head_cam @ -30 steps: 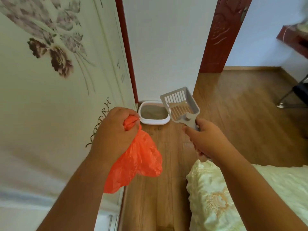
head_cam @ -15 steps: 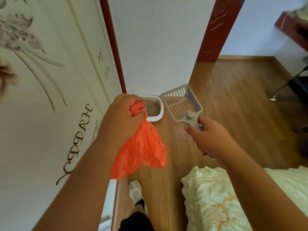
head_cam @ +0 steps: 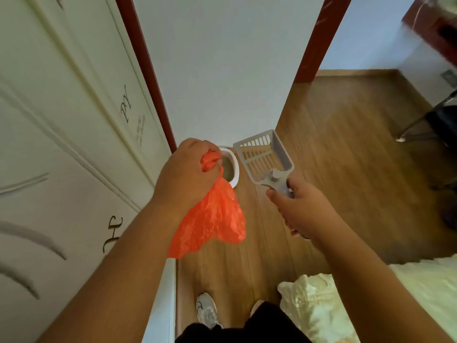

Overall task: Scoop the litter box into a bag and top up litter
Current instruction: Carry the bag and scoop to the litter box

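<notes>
A brown wood-plank floor (head_cam: 346, 149) runs ahead past a cream panelled wardrobe door with dark lettering (head_cam: 74, 125) on the left and a plain white wall (head_cam: 217, 70) in front. A pale embroidered bedspread (head_cam: 321, 308) fills the lower right corner. On the floor at the foot of the white wall, beside the wardrobe, sits a white-rimmed oval litter box holding grey litter (head_cam: 235, 167); only its right part shows, the rest hidden behind the left hand.

A crumpled orange thin plastic bag (head_cam: 212, 219) hangs from the left hand (head_cam: 185, 174), whose fingers are curled tight around the bunched top of it. The bag dangles in the air in front of the litter box. Just to the right, apart from the bag, a pale grey slotted plastic litter scoop (head_cam: 264, 157) is held up with its basket tilted away and upward; the right hand (head_cam: 301, 209) grips its handle, thumb along the top. The two hands are apart, both forearms reaching forward at about the same height. Below, a white sneaker (head_cam: 206, 310) stands on the floor.
</notes>
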`<action>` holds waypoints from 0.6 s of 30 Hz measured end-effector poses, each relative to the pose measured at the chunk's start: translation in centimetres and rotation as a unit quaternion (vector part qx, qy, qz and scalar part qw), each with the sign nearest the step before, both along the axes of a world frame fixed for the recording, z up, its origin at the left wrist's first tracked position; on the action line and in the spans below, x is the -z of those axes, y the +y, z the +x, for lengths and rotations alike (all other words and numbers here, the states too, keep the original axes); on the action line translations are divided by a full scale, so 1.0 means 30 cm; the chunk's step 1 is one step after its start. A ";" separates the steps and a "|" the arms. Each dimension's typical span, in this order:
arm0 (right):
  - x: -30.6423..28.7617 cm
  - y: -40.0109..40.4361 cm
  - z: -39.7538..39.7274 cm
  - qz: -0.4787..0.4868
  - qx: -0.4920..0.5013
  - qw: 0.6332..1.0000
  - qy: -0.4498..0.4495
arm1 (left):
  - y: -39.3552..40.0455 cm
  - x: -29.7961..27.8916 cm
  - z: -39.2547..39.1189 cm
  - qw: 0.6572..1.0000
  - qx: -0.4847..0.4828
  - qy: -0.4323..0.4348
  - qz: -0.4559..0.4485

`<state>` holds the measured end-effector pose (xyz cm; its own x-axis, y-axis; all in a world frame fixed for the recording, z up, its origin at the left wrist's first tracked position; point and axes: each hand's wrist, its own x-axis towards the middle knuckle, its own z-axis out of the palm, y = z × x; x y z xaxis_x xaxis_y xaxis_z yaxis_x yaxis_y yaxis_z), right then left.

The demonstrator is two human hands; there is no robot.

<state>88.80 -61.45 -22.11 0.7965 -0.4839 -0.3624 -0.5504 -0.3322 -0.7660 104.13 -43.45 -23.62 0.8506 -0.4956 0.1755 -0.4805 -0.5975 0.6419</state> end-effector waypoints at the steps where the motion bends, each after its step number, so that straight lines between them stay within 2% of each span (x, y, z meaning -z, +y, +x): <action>1: 0.008 -0.013 0.036 0.002 0.000 1.000 0.003 | -0.008 0.007 0.035 1.000 0.002 0.002 0.003; 11: 0.117 -0.247 0.441 0.046 -0.041 0.998 0.015 | -0.144 0.047 0.364 0.998 -0.047 0.008 0.041; 18: 0.201 -0.415 0.724 0.040 -0.110 0.993 0.033 | -0.252 0.115 0.554 0.993 -0.099 0.004 0.068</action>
<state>110.53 -73.91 -28.15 0.8529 -0.2681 -0.4479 -0.5212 -0.3900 -0.7591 120.76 -51.01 -27.07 0.9349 -0.3368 0.1114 -0.3401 -0.7613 0.5520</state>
